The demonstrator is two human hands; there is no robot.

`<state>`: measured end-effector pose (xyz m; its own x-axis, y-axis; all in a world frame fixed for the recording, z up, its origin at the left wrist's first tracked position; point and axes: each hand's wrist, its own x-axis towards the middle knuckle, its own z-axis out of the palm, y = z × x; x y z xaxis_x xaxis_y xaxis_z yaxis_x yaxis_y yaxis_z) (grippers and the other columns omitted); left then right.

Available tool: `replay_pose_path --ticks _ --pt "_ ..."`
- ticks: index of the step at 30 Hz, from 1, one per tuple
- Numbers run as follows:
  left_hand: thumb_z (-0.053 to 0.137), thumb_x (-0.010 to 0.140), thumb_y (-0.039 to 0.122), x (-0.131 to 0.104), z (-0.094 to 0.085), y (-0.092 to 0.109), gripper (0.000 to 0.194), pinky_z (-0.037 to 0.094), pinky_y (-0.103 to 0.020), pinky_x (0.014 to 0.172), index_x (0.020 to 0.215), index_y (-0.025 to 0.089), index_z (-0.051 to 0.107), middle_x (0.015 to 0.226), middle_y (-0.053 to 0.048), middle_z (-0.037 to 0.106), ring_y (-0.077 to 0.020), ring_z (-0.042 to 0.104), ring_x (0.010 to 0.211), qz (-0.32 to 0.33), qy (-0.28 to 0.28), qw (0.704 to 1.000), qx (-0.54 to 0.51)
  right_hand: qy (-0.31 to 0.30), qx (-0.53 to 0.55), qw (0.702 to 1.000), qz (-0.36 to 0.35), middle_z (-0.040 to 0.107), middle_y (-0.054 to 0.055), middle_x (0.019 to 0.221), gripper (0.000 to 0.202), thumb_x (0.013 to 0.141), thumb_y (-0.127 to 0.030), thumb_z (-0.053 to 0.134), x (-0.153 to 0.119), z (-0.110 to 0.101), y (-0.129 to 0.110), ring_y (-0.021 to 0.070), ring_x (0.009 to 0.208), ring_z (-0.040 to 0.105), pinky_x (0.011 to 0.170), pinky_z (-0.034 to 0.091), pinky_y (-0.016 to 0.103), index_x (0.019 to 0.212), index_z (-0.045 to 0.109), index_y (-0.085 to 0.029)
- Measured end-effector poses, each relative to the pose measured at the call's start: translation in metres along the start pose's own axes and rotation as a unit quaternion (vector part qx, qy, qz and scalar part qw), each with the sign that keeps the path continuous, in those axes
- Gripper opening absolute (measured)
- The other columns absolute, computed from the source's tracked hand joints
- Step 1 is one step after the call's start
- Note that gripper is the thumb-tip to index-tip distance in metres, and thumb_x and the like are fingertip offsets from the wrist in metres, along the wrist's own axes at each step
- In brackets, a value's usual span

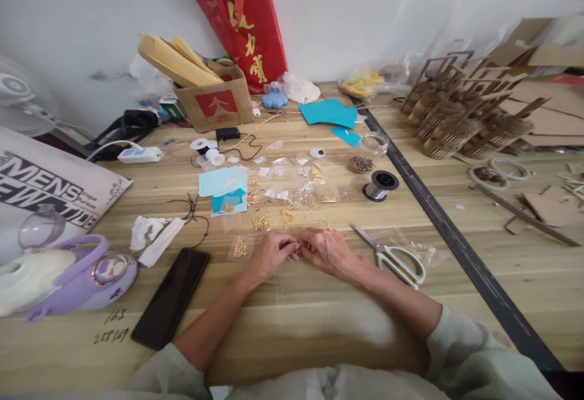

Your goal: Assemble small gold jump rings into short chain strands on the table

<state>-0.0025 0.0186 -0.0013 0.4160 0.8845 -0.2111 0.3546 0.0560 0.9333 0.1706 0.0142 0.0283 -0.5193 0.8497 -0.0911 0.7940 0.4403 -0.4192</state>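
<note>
My left hand [274, 255] and my right hand [327, 250] meet above the wooden table [310, 321], fingertips pinched close together. Whatever lies between the fingers is too small to make out. Faint thin lines, perhaps thread, run down below my left hand. Just beyond the hands are small piles of gold beads [261, 223] and loose gold pieces [288, 217]. A small bag of gold beads [240, 246] lies left of my left hand. Scissors [392, 256] with pale handles rest to the right of my right hand, blades partly apart.
A black phone [171, 298] and a purple bottle [82, 275] are at left. A wire spool [381, 185], a bowl of dark beads [362, 164] and blue cards [328, 112] lie farther back. Small wooden baskets [456, 108] crowd the right, beyond a black strip [438, 217].
</note>
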Motion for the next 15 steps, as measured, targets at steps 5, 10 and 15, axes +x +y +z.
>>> replay_pose_path --ticks 5,10,15 --pt "0.054 0.082 0.025 -0.001 0.005 0.002 0.022 0.048 -0.023 0.058 0.065 0.016 0.064 0.061 -0.003 0.068 -0.0157 0.064 0.06 0.021 0.041 0.995 0.084 -0.01 -0.045 0.999 0.015 0.069 0.008 0.089 0.021 0.093 -0.029 0.046 0.001 0.004 0.0 0.0179 0.077 0.064 0.058 0.025 0.027 0.092 0.062 -0.016" --pt "0.054 0.08 0.018 -0.002 0.009 0.007 0.018 0.042 -0.022 0.058 0.065 0.016 0.064 0.06 -0.001 0.067 -0.0138 0.059 0.056 0.02 0.067 0.985 0.156 -0.011 -0.065 0.998 0.02 0.069 0.009 0.09 0.02 0.091 -0.028 0.047 0.002 0.008 -0.001 0.019 0.076 0.064 0.059 0.028 0.026 0.091 0.062 -0.016" --pt "0.053 0.08 0.016 -0.004 0.012 0.005 0.019 0.038 -0.023 0.06 0.062 0.017 0.06 0.061 -0.001 0.062 -0.0136 0.053 0.058 0.058 0.09 0.965 0.239 -0.019 -0.07 0.997 0.026 0.07 0.01 0.091 0.018 0.09 -0.023 0.046 0.003 0.01 -0.001 0.0191 0.075 0.064 0.059 0.028 0.027 0.092 0.061 -0.015"
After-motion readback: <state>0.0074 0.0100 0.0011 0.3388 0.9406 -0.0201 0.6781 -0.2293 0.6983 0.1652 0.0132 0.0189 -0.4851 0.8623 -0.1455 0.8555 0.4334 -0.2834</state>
